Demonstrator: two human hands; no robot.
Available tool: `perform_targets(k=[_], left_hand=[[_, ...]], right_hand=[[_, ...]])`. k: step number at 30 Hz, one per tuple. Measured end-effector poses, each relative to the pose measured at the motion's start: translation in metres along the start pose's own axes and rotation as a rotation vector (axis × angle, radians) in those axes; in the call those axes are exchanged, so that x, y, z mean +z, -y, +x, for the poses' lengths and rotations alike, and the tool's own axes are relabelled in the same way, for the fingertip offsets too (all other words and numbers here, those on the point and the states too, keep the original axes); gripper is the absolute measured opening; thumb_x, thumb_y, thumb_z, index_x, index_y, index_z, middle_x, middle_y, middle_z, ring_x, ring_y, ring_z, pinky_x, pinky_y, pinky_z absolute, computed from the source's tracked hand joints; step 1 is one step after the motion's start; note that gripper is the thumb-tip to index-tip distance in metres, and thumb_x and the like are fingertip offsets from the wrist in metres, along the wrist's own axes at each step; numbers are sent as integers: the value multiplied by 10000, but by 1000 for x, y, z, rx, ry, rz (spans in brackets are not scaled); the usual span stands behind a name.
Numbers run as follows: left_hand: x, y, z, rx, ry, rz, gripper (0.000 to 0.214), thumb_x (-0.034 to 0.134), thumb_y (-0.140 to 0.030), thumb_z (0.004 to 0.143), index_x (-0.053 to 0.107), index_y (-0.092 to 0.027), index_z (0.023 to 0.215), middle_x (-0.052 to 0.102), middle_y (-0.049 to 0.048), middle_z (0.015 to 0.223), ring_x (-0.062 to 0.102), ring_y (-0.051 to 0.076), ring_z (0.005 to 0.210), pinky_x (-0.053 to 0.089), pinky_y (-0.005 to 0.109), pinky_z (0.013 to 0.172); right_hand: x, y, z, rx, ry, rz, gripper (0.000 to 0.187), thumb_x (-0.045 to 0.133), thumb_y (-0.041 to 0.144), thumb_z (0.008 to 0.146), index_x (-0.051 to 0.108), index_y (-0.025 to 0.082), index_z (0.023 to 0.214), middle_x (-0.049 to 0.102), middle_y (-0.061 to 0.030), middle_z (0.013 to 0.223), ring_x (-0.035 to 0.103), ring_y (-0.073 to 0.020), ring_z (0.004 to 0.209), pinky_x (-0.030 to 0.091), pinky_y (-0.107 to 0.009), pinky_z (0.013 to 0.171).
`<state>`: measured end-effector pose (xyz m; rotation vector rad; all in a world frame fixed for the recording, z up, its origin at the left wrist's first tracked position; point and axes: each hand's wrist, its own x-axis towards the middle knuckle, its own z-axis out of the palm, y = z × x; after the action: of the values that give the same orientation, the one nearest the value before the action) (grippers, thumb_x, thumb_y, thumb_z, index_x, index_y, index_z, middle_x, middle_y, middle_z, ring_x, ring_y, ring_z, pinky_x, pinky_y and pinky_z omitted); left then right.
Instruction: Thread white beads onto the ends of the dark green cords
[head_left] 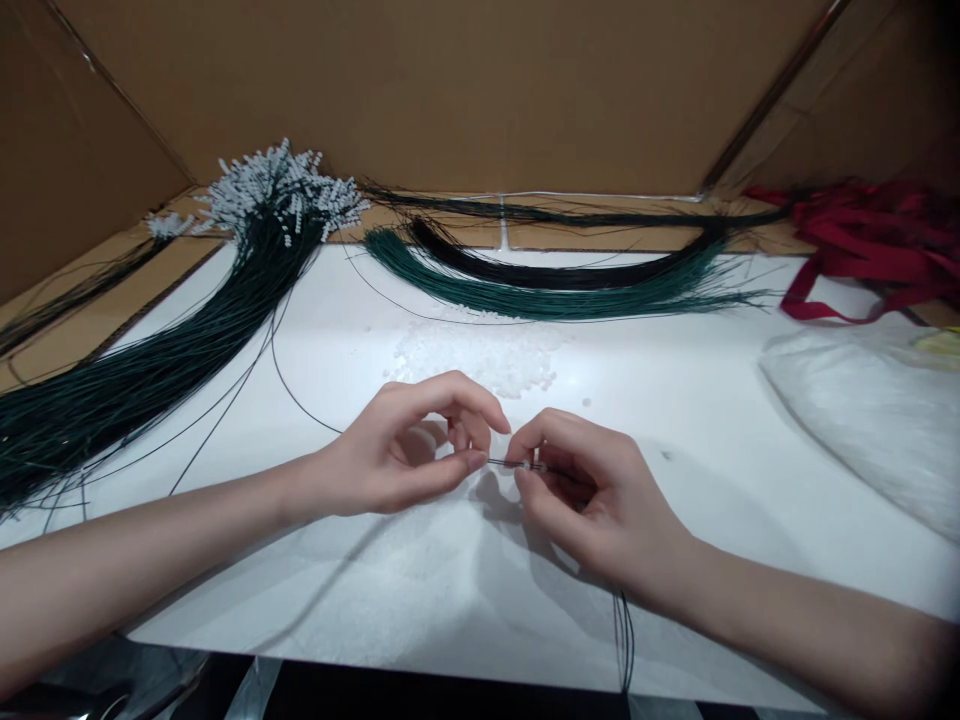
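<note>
A brown cardboard enclosure walls in one white table on three sides. One large bundle of dark green wires fans across the table's left side, and its far ends carry a cluster of white beaded tips, too many to count. At the right edge lies one clear plastic bag, and behind it one heap of red ribbon. Along the back lie two curved bundles side by side: one green bundle and, just behind it, one black bundle.

Two bare hands meet at the centre, near the front edge. The left hand and the right hand each pinch thumb and forefinger shut on one thin wire, which spans the small gap between them, just above the table. Whether a bead sits in either pinch cannot be told. A few dark strands hang below the right wrist.

Just beyond the hands lies one loose pile of small clear beads.
</note>
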<state>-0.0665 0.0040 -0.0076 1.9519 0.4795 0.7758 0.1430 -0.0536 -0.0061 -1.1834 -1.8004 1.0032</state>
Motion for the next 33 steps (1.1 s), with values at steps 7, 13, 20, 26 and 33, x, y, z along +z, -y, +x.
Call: perform_targets(k=[7, 13, 20, 26, 33], left_hand=[[0, -1, -2, -16, 7, -13, 263, 626, -73, 890, 589, -180, 1127, 639, 38, 892, 609, 116, 780, 506, 214, 645], [0, -1, -1, -15, 1, -14, 268, 626, -67, 881, 594, -182, 1121, 638, 40, 892, 609, 121, 773, 510, 222, 645], [0, -1, -1, -21, -8, 2, 258, 631, -79, 882, 598, -185, 1115, 638, 45, 889, 608, 121, 771, 507, 211, 633], [0, -1, -1, -40, -17, 0, 212, 620, -121, 901, 599, -181, 1104, 647, 47, 888, 627, 134, 783, 509, 232, 647], [0, -3, 4, -122, -318, 466, 134, 575, -116, 882, 643, -201, 960, 658, 22, 965, 544, 192, 954, 405, 368, 908]], right_hand=[[0, 1, 0, 6, -11, 13, 87, 581, 97, 776, 552, 161, 724, 376, 79, 563, 344, -47, 464, 261, -191, 421], [0, 1, 0, 38, -3, 5, 121, 596, 123, 794, 526, 169, 707, 451, 44, 642, 379, -54, 494, 295, -202, 436], [0, 1, 1, -10, -11, -24, 117, 598, 110, 820, 560, 163, 722, 454, 45, 635, 378, -58, 501, 297, -208, 448], [-1, 1, 1, -34, -12, -70, 117, 586, 121, 865, 602, 152, 753, 477, 37, 635, 386, -65, 520, 308, -212, 465], [-1, 3, 1, -27, -18, -69, 130, 587, 110, 859, 601, 152, 737, 480, 35, 633, 392, -67, 518, 316, -216, 462]])
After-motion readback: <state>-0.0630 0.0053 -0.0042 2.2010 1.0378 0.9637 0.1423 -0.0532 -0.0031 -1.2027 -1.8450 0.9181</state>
